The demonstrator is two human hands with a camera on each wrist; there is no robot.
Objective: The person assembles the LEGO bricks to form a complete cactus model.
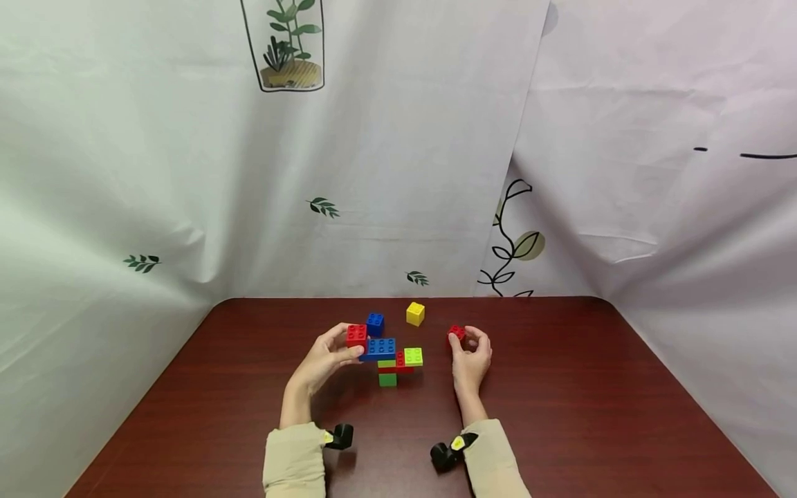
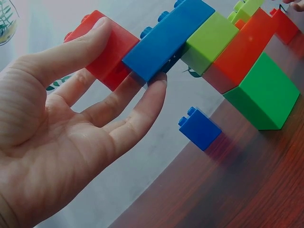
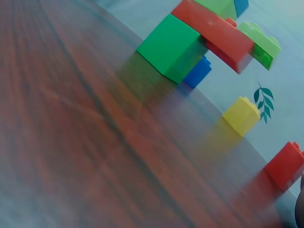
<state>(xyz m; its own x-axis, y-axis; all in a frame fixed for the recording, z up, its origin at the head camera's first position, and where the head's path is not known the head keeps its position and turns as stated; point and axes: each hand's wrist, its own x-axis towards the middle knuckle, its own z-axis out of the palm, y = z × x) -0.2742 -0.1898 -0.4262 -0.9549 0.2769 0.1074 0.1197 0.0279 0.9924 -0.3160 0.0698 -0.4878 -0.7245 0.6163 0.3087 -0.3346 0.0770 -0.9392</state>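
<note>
My left hand (image 1: 324, 360) holds a red brick (image 1: 357, 335) between thumb and fingers, at the left end of a stepped brick build. Beside it is a long blue brick (image 2: 168, 40), whose underside a fingertip touches. Below follow a lime brick (image 2: 211, 42), a longer red brick (image 2: 242, 52) and a green brick (image 2: 263, 92) at the bottom. Another lime brick (image 1: 414, 357) sits on the longer red brick's right end. To the right, my right hand (image 1: 472, 363) pinches a separate small red brick (image 3: 286, 166); most of that hand lies outside the right wrist view.
A small blue brick (image 1: 376, 324) stands behind the build, and a yellow brick (image 1: 415, 314) farther back between the hands. All are on a dark red-brown table (image 1: 573, 401). White printed cloth (image 1: 405, 138) hangs behind the far edge.
</note>
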